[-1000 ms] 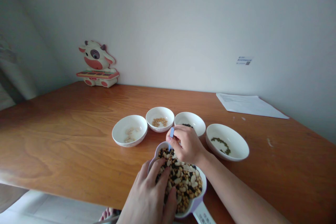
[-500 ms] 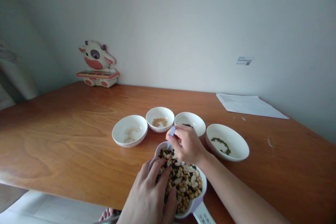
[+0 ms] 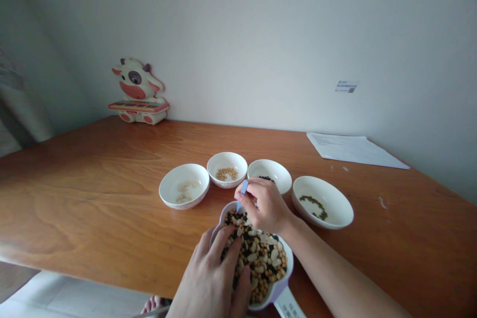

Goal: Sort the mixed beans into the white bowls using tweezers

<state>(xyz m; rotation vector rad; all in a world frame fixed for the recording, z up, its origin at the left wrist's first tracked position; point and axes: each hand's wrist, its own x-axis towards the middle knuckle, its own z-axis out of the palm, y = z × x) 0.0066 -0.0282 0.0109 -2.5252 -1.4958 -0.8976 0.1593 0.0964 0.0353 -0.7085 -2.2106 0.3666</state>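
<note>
A lilac-rimmed bowl is full of mixed beans and peanuts. My left hand lies across its left side, fingers spread and reaching over the rim onto the beans. Pinched in my right hand are light-blue plastic tweezers, their lower end down at the far part of the bowl. The tips, and anything between them, are hidden. Beyond stand white bowls: one with pale pieces, one with yellow beans, one with black beans, partly behind my right hand, and one with green beans.
A cow-shaped toy keyboard stands at the back left of the wooden table. Papers lie at the back right against the wall. A white strip with print sticks out below the lilac bowl. A foot shows below the table edge.
The tweezers' upper end has shifted very slightly with my right hand. Otherwise both hands and the bowls look the same.
</note>
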